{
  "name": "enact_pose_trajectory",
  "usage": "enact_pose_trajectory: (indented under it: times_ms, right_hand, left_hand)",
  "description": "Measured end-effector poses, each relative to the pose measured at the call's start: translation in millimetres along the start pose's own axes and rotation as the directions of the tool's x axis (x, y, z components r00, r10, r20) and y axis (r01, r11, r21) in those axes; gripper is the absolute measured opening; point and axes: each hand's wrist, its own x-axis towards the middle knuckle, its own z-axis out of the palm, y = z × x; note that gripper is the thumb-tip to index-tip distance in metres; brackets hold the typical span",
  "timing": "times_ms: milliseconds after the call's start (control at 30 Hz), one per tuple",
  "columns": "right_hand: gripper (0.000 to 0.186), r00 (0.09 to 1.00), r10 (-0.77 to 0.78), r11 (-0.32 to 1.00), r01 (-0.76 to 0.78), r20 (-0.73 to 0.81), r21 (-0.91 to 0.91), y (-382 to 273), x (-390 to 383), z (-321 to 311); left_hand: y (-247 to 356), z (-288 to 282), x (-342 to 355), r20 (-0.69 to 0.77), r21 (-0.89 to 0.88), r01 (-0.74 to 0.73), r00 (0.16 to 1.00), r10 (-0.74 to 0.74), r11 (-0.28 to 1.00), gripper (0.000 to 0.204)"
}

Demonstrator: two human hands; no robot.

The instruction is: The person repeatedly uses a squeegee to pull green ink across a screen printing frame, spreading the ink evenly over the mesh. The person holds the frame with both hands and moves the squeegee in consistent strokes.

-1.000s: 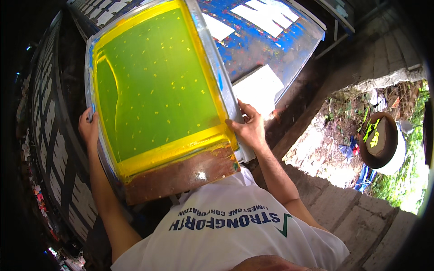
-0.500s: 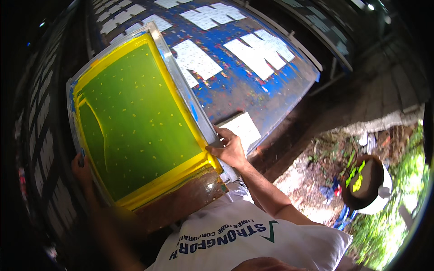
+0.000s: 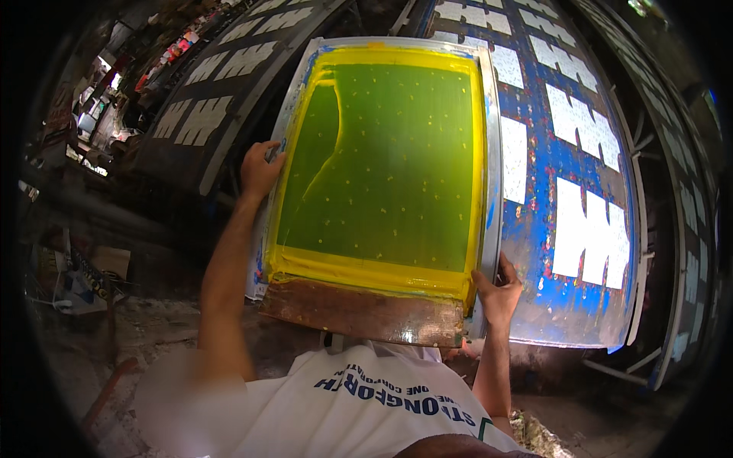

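Note:
Between my two hands I hold a screen-printing frame (image 3: 493, 191) with a pale metal border. Its green mesh (image 3: 397, 168) carries small light specks, and yellow ink lines the edges, with a curved yellow streak at upper left. Across the near end rests a brown wooden board (image 3: 366, 311), which looks like a squeegee. My left hand (image 3: 262, 169) grips the frame's left side about halfway up. Near the right lower corner, my right hand (image 3: 498, 296) has its thumb on top and its fingers at the outer edge; its underside is hidden.
To the right stretches a long blue, paint-spattered table (image 3: 527, 267) with rows of white cut pieces (image 3: 592, 233). Another dark table (image 3: 179, 156) with similar pieces stands at far left. Assorted clutter (image 3: 80, 275) lies at lower left, beside a reddish bar (image 3: 107, 393).
My view and body have turned left, so the frame now points straight ahead and the blue table lies to its right. Both hands keep their hold on the frame.

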Motion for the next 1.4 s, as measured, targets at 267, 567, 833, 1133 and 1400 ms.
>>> enact_pose_trajectory:
  times_ms: [267,567,833,1133,1400]
  right_hand:
    - [0.066,0.999,-0.051,0.993,0.051,0.004,-0.105,5,-11,-10]
    - [0.068,0.988,-0.115,0.969,0.090,-0.099,-0.229,-40,-24,-69]
    - [0.074,0.982,-0.084,0.980,0.051,-0.171,-0.194,-30,-37,-223]
    - [0.071,0.930,0.015,0.978,-0.090,-0.366,-0.188,-26,-83,-484]
    - [0.073,0.848,0.085,0.971,-0.189,-0.524,-0.148,-19,-111,-625]
  left_hand:
    - [1,32,-10,-0.046,-0.029,-0.031,0.999,0.030,0.999,0.036]
    - [37,59,-2,0.021,-0.184,-0.063,0.997,0.068,0.981,0.039]
    - [204,74,-21,0.034,-0.183,-0.195,0.978,0.205,0.963,0.036]
    - [485,171,-85,0.176,-0.355,-0.169,0.954,0.244,0.919,0.034]
    - [686,239,-95,0.183,-0.343,-0.365,0.878,0.442,0.866,0.034]
